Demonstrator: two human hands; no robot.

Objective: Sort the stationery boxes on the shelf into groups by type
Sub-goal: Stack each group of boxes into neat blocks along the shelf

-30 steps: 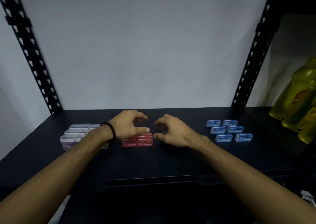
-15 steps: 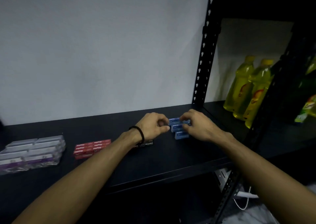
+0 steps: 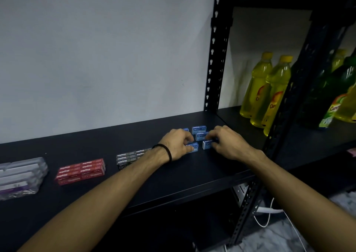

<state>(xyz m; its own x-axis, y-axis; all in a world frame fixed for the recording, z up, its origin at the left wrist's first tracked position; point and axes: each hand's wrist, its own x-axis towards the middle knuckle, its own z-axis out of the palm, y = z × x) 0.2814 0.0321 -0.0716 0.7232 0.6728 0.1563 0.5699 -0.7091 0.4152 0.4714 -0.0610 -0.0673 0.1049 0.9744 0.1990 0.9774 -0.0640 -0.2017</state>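
Observation:
Four groups of stationery boxes lie on the black shelf (image 3: 173, 182). Clear-wrapped white and purple boxes (image 3: 21, 176) sit at the far left, red staple boxes (image 3: 81, 171) beside them, dark grey staple boxes (image 3: 128, 156) further right. Several blue staple boxes (image 3: 199, 129) are at the right. My left hand (image 3: 178, 144), with a black band on the wrist, curls its fingers over a blue box (image 3: 194, 148) at the group's left. My right hand (image 3: 228, 143) pinches another blue box (image 3: 207, 144) at its right end.
A black perforated shelf post (image 3: 215, 59) rises behind the blue boxes. Yellow drink bottles (image 3: 269, 92) stand on the neighbouring shelf to the right. A white cable (image 3: 267, 213) lies on the floor below. The wall closes off the back of the shelf.
Both hands left the red boxes and moved right to the blue boxes. The view swung right with them, and my fingers have now closed onto two blue boxes.

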